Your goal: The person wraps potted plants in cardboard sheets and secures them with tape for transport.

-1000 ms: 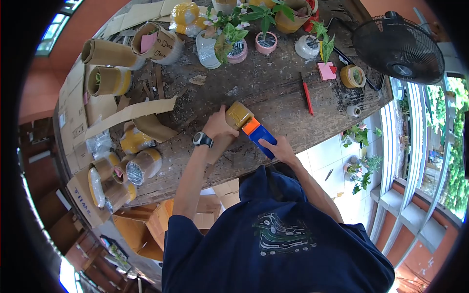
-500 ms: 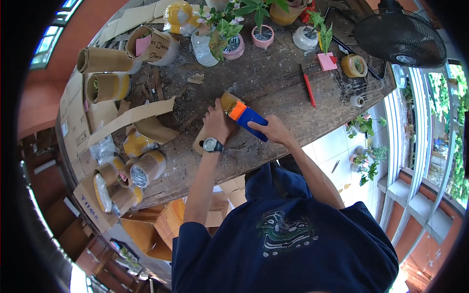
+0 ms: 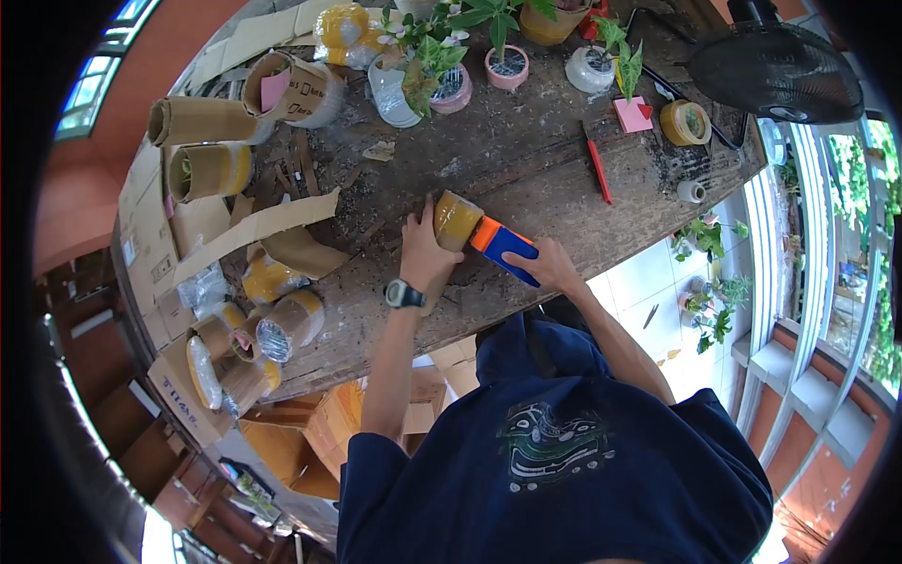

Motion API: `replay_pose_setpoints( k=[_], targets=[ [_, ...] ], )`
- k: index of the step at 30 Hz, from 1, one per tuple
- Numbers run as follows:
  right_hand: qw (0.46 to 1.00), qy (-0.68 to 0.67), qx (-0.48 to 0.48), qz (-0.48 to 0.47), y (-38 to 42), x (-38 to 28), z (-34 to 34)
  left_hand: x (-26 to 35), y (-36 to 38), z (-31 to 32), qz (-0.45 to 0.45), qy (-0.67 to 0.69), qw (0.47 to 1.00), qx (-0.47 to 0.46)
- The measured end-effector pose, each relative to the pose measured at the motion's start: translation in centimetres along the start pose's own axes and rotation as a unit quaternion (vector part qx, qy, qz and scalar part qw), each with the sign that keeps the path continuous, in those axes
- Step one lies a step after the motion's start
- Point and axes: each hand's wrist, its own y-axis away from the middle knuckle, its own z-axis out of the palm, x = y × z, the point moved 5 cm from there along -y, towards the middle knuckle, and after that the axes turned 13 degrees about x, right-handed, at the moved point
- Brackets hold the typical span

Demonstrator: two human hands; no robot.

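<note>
My left hand (image 3: 427,252) is wrapped around a cardboard tube (image 3: 457,224) near the front edge of the table. Shiny yellow-brown tape covers the tube's far end, and bare cardboard shows below my palm. In my right hand (image 3: 554,267) is a blue-and-orange tape dispenser (image 3: 508,250), gripped by its blue body. Its orange end lies against or very close to the right side of the tube; exact contact is hard to see. My fingers hide part of the tube.
Left on the worn wooden table (image 3: 376,216) are several cardboard pots (image 3: 211,172) and a curved cardboard strip (image 3: 263,228). Potted plants (image 3: 507,68) line the back. A red-handled knife (image 3: 598,171), pink notes (image 3: 632,115), a tape roll (image 3: 686,123) and a black fan (image 3: 780,73) are to the right.
The tube has turned, showing more of its taped end. My right hand and the dispenser have moved right and slightly down. My left hand has shifted its hold, with fingers further along the tube's left side.
</note>
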Motion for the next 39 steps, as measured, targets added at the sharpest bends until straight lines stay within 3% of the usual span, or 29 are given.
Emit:
replay_pose_setpoints(
  k=[1,5,8,10,16,19,23,25,28,31,34,37,39],
  targets=[
    [1.0,0.002,0.001,-0.003,-0.4,-0.6,-0.2,0.6,0.4,-0.2,-0.001,0.01,0.999,0.033],
    [0.999,0.021,0.008,-0.04,-2.5,-2.6,0.6,3.9,1.5,-0.1,0.001,-0.223,0.962,0.156],
    [0.999,-0.007,-0.043,-0.023,-2.9,-2.5,0.8,1.4,-0.8,-0.3,-0.056,-0.154,0.98,0.11],
    [0.996,-0.053,-0.068,-0.007,-2.4,-1.4,2.0,0.6,-1.5,-1.0,-0.034,-0.142,0.985,0.095],
    [0.999,0.04,0.004,0.012,-0.9,1.6,0.6,-1.0,-3.7,-2.7,-0.014,-0.026,0.999,0.019],
    [0.998,0.051,0.025,0.014,-1.3,-1.4,0.5,-1.3,-4.2,-3.4,-0.039,0.004,0.999,-0.02],
    [0.995,0.1,-0.018,0.012,-2.2,-5.0,-0.2,-0.9,-2.7,-4.5,-0.037,0.149,0.984,-0.088],
    [0.991,0.121,-0.056,0.008,-1.5,-6.8,-1.1,-0.7,-1.2,-5.7,-0.063,0.168,0.979,-0.093],
    [0.988,0.15,-0.018,-0.032,0.1,-9.7,-1.6,-0.8,0.7,-6.9,-0.074,0.155,0.983,-0.065],
    [0.983,0.163,-0.021,-0.08,1.9,-12.7,-2.2,-0.5,2.8,-8.0,-0.144,0.219,0.962,-0.082],
    [0.955,0.232,0.042,-0.179,1.4,-11.4,1.2,2.0,4.8,-9.4,-0.125,0.384,0.908,-0.113],
    [0.956,0.215,0.089,-0.176,1.9,-10.9,0.7,5.4,6.4,-11.8,-0.135,0.44,0.879,-0.124],
    [0.965,0.208,0.12,-0.108,-0.1,-10.0,-0.7,5.1,7.5,-11.0,-0.181,0.458,0.858,-0.146]
  ],
)
